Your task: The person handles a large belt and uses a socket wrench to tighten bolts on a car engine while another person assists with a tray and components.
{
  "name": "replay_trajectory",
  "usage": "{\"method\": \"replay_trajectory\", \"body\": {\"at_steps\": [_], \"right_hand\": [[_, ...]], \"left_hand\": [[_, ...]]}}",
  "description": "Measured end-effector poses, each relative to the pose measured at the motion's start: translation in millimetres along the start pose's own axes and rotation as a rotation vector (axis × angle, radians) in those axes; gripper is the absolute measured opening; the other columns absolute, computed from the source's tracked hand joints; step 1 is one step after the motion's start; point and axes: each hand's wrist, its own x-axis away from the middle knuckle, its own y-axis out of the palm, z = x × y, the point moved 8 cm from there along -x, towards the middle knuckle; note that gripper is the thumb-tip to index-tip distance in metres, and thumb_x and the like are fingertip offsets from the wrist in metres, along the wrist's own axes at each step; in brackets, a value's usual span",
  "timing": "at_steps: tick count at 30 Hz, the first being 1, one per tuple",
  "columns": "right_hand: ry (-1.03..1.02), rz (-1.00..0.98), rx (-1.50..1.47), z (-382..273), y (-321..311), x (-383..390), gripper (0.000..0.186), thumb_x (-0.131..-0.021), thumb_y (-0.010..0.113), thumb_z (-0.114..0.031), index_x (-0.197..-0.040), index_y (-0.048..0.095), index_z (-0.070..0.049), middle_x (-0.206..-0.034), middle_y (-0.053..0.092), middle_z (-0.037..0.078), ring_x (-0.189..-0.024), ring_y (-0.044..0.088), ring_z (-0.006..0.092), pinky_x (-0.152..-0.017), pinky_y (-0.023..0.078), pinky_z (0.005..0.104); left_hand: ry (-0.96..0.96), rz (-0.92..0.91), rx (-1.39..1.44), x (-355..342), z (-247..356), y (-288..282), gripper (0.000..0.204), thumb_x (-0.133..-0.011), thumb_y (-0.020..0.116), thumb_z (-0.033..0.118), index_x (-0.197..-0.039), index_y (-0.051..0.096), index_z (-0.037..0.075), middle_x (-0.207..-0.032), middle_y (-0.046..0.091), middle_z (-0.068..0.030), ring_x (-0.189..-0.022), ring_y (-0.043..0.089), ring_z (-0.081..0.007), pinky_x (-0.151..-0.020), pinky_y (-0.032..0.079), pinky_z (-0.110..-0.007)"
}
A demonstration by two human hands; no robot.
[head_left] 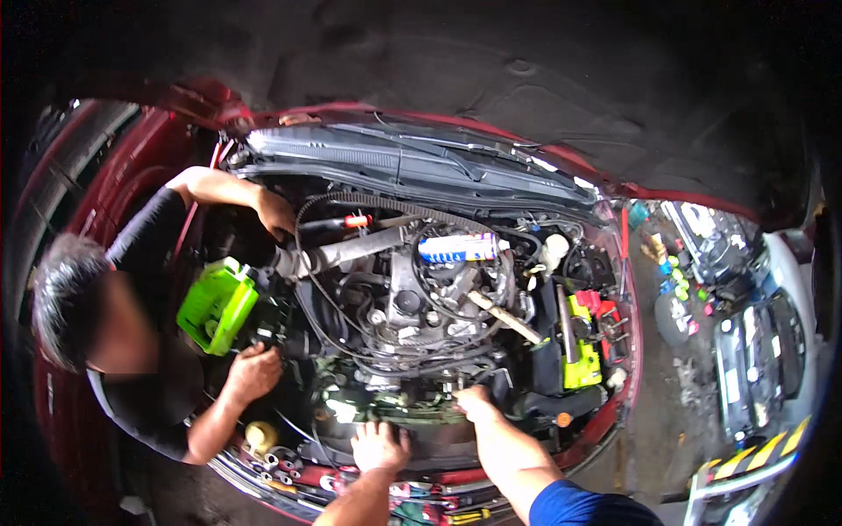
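Observation:
My left hand (380, 447) lies with its fingers spread on the dark front edge of the engine bay, by the radiator. My right hand (474, 401) reaches to the front of the engine (408, 302), its fingers closed around something small that I cannot make out. A toothed belt (303, 219) loops loosely over the engine top. A blue and white spray can (456, 248) lies on the engine, above a wooden handle (507, 316) resting at a slant. A tool with a red grip (358, 221) sits near the back left.
A co-worker (132, 298) leans in from the left, both hands in the bay, beside a bright green container (217, 305). At right is a yellow-green battery (581, 364). Sockets and tools lie along the front edge (289, 469). The raised hood (491, 79) hangs above.

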Motion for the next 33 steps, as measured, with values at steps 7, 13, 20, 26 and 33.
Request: {"method": "replay_trajectory", "body": {"at_steps": [7, 13, 20, 26, 33], "right_hand": [[0.454, -0.054, -0.537, -80.6, 27.6, 48.0, 0.020, -0.083, 0.067, -0.012, -0.067, 0.061, -0.001, -0.062, 0.059, 0.009, -0.050, 0.057, 0.0206, -0.045, 0.050, 0.0357], [0.706, 0.009, -0.379, -33.2, -15.7, 48.0, 0.011, -0.081, 0.069, -0.011, -0.076, 0.063, -0.003, -0.058, 0.055, 0.008, -0.049, 0.056, 0.0212, -0.043, 0.047, 0.0336], [0.627, 0.097, -0.316, -73.8, -0.1, 54.4, 0.009, -0.082, 0.068, -0.007, -0.080, 0.060, -0.002, -0.064, 0.055, 0.007, -0.051, 0.055, 0.0192, -0.042, 0.048, 0.0295], [0.598, 0.106, -0.395, -78.1, 2.6, 61.2, 0.011, -0.084, 0.066, -0.008, -0.085, 0.058, 0.000, -0.070, 0.056, 0.008, -0.061, 0.059, 0.0210, -0.049, 0.052, 0.0307], [0.608, 0.123, -0.425, -83.7, -2.8, 64.3, 0.008, -0.085, 0.063, -0.006, -0.083, 0.057, -0.002, -0.065, 0.055, 0.005, -0.053, 0.057, 0.0180, -0.044, 0.051, 0.0295]], "left_hand": [[0.065, 0.121, -0.095, 2.7, -14.6, -7.2, 0.041, -0.084, 0.056, 0.043, -0.106, 0.062, 0.009, -0.120, 0.056, -0.0113, -0.116, 0.047, -0.0295, -0.093, 0.038, -0.047], [0.136, 0.112, 0.000, 4.6, 5.1, 1.3, 0.044, -0.084, 0.059, 0.044, -0.108, 0.062, 0.008, -0.119, 0.056, -0.0125, -0.115, 0.049, -0.0300, -0.094, 0.039, -0.047], [0.097, 0.097, -0.045, 3.6, -3.4, -8.6, 0.041, -0.087, 0.056, 0.043, -0.108, 0.061, 0.009, -0.116, 0.056, -0.0111, -0.116, 0.048, -0.0289, -0.093, 0.039, -0.044], [0.100, 0.074, -0.063, 4.7, -7.1, -8.3, 0.041, -0.087, 0.056, 0.043, -0.110, 0.061, 0.009, -0.120, 0.055, -0.0106, -0.117, 0.048, -0.0285, -0.095, 0.039, -0.044], [0.095, 0.032, -0.053, 4.4, -3.5, -4.0, 0.044, -0.086, 0.055, 0.042, -0.114, 0.058, 0.009, -0.123, 0.053, -0.0127, -0.120, 0.045, -0.0295, -0.096, 0.037, -0.046]]}}
